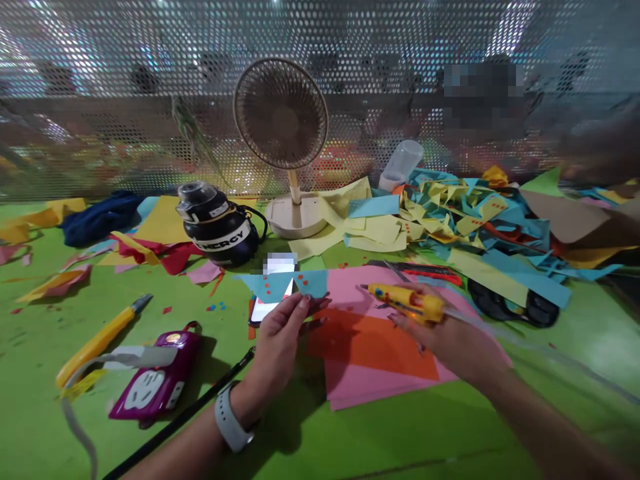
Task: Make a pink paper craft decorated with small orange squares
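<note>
My left hand (284, 333) pinches a blue paper piece (313, 283) with small orange-red squares on it. Its fingers are closed on the lower edge, and the paper reaches over a lit phone (263, 311). In my right hand (445, 340) is a yellow glue gun (407, 301), its dark tip pointing left toward the blue paper. Under the glue gun lie pink sheets (350, 393) with an orange sheet (380, 343) on top.
Behind stand a fan (296, 217) and a black bottle (220, 230). Paper scraps (470, 213) pile at the back right, near sunglasses (540, 307). A purple device (170, 367) and a yellow cutter (100, 340) lie left. A cable trails right.
</note>
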`<state>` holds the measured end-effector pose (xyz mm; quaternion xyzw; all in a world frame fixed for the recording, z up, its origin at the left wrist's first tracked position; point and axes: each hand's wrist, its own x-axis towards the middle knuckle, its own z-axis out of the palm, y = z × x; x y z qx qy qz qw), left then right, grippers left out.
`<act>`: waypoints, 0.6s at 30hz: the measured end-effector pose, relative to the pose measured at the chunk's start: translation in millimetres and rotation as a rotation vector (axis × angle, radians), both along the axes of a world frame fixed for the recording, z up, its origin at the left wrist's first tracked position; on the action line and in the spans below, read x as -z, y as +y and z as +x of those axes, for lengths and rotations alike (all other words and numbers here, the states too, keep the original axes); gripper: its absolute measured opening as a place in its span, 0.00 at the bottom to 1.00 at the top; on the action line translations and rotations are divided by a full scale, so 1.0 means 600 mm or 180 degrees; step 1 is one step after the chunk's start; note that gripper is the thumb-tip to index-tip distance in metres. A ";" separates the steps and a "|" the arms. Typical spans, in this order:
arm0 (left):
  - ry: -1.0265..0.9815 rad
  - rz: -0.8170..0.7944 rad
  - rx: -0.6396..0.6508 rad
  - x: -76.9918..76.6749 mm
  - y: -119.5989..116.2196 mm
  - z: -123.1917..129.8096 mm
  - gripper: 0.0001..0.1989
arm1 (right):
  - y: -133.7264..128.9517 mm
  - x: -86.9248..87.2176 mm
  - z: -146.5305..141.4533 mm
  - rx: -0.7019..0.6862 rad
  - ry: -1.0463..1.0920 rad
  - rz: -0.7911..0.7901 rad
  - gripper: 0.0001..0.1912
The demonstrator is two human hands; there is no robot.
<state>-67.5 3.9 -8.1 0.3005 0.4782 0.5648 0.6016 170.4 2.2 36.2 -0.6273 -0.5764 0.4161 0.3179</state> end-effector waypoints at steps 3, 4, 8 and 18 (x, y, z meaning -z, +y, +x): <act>-0.0047 -0.0009 -0.0102 0.003 0.000 0.000 0.16 | 0.001 0.013 -0.010 -0.0286 -0.0481 -0.0098 0.23; -0.0053 -0.0025 -0.0083 0.003 0.000 0.000 0.15 | 0.000 0.019 -0.013 -0.0320 -0.0603 -0.0070 0.22; -0.0085 -0.0102 -0.0020 0.002 0.000 0.001 0.15 | -0.001 0.039 -0.016 -0.0329 -0.0808 0.0081 0.22; -0.0069 -0.0047 0.0079 0.006 0.002 0.000 0.13 | -0.003 0.039 -0.013 -0.0515 -0.0844 -0.0284 0.26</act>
